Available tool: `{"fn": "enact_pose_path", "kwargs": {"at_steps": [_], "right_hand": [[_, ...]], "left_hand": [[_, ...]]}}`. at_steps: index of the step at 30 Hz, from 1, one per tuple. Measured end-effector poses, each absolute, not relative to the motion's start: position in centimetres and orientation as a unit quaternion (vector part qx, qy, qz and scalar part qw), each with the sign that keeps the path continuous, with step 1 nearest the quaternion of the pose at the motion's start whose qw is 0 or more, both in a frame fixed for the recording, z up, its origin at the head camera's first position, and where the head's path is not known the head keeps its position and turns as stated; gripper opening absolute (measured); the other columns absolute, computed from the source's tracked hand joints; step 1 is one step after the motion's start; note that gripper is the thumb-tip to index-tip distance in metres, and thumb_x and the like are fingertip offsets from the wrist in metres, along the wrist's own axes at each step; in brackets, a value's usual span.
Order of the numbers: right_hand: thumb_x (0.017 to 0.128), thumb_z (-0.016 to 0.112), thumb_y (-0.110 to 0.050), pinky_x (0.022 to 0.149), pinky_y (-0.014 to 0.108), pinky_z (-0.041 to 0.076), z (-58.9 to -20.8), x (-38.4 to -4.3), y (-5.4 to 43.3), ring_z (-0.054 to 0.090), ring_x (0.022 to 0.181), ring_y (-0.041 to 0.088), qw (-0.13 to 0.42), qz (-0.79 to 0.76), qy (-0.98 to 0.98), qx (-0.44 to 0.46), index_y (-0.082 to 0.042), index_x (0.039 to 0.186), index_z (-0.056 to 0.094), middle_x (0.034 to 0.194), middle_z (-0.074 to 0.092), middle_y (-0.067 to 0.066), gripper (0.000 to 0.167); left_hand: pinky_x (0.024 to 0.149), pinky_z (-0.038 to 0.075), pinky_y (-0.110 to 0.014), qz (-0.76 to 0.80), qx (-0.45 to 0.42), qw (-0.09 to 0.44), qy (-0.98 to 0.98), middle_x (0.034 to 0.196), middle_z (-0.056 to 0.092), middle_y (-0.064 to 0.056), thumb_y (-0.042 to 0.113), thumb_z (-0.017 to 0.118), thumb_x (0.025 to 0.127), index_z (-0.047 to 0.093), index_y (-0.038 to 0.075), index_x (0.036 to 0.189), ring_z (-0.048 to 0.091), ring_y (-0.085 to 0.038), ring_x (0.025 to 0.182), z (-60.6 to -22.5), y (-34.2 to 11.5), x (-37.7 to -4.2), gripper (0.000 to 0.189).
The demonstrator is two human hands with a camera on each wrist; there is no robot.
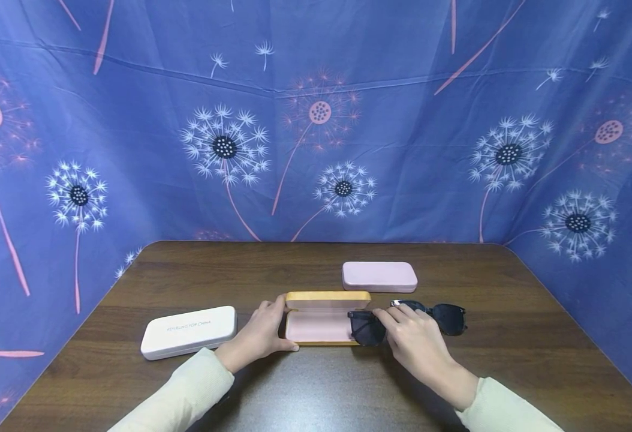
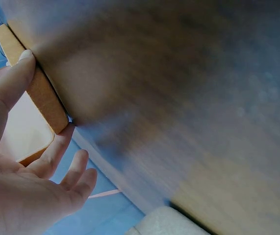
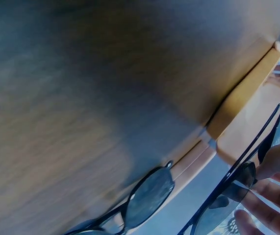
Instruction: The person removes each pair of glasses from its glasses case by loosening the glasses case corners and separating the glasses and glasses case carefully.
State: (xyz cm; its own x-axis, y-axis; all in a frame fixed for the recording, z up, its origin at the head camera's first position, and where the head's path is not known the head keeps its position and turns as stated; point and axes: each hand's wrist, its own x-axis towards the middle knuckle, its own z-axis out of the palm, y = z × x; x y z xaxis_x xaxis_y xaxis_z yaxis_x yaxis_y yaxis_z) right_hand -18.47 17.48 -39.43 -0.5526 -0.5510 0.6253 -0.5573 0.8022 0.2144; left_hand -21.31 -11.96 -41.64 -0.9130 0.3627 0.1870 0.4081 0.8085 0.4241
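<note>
- The step in hand looks to be putting the held sunglasses [image 1: 367,328] into the yellow case [image 1: 318,327], whose lid is raised and whose pale lining shows with nothing lying in it.
- The left hand [image 1: 261,333] grips the left end of the yellow case, its thumb along the front wall and its other fingers round the end.
- The right hand [image 1: 418,343] pinches the held sunglasses, its fingers drawn in narrow on the frame, with one dark lens in front of the yellow case's right end; whether that lens touches the rim or hangs clear of it is hard to tell from the head view.
- The next move seems to call for carrying the frame leftward over the yellow case, lining it up lengthwise and lowering it, while the left hand keeps the case from sliding.
- Edges to mind: the yellow case's front rim and right wall, which could catch a lens, and its raised lid along the back.
- Just right of the yellow case lies the second sunglasses [image 1: 450,319], partly behind the right hand, so room there is tight.
- Behind and to the right of the yellow case sits the closed pink case [image 1: 379,276]; to its left, beyond the left hand, the white case [image 1: 189,332].
- The freest room is the bare table [image 1: 305,387] in front of the yellow case.
</note>
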Motion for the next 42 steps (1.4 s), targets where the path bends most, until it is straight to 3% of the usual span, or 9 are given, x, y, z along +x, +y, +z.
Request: {"fn": "enact_pose_path", "kwargs": {"at_steps": [11,22,32,42], "right_hand": [[0.059,0.064,0.003,0.05,0.029,0.046,-40.0,-18.4,19.7,0.062,0.073,0.017,0.351,0.005,-0.89,0.292,-0.009,0.098,0.066,0.083,0.069,0.002,0.041],[0.055,0.06,0.004,0.044,0.027,0.04,-40.6,-18.5,21.4,0.057,0.064,0.017,0.355,-0.001,-0.889,0.287,-0.008,0.097,0.064,0.074,0.064,0.001,0.044],[0.049,0.068,0.005,0.043,0.029,0.04,-40.9,-18.6,21.9,0.057,0.064,0.02,0.332,-0.021,-0.9,0.282,-0.008,0.097,0.063,0.073,0.063,0.003,0.05],[0.05,0.071,0.005,0.042,0.027,0.038,-41.0,-18.3,21.9,0.055,0.061,0.019,0.293,-0.036,-0.918,0.266,-0.008,0.094,0.063,0.072,0.064,0.003,0.046]], "left_hand": [[0.085,0.043,-0.047,-0.23,-0.2,0.05,-0.951,0.107,0.061,-0.009,0.033,0.087,0.053,0.042,0.001,0.12,0.051,-0.03,0.097,-41.8,-12.0,-21.2,0.086],[0.082,0.045,-0.046,-0.233,-0.198,0.048,-0.951,0.105,0.061,-0.008,0.033,0.087,0.053,0.043,0.002,0.117,0.051,-0.03,0.095,-41.9,-12.1,-21.3,0.083],[0.082,0.044,-0.046,-0.232,-0.201,0.051,-0.95,0.105,0.061,-0.008,0.033,0.087,0.053,0.043,0.002,0.119,0.051,-0.03,0.095,-41.8,-12.0,-21.3,0.085],[0.083,0.044,-0.046,-0.231,-0.205,0.054,-0.95,0.106,0.061,-0.01,0.032,0.087,0.054,0.042,0.002,0.118,0.051,-0.029,0.095,-41.6,-11.9,-21.2,0.084]]}}
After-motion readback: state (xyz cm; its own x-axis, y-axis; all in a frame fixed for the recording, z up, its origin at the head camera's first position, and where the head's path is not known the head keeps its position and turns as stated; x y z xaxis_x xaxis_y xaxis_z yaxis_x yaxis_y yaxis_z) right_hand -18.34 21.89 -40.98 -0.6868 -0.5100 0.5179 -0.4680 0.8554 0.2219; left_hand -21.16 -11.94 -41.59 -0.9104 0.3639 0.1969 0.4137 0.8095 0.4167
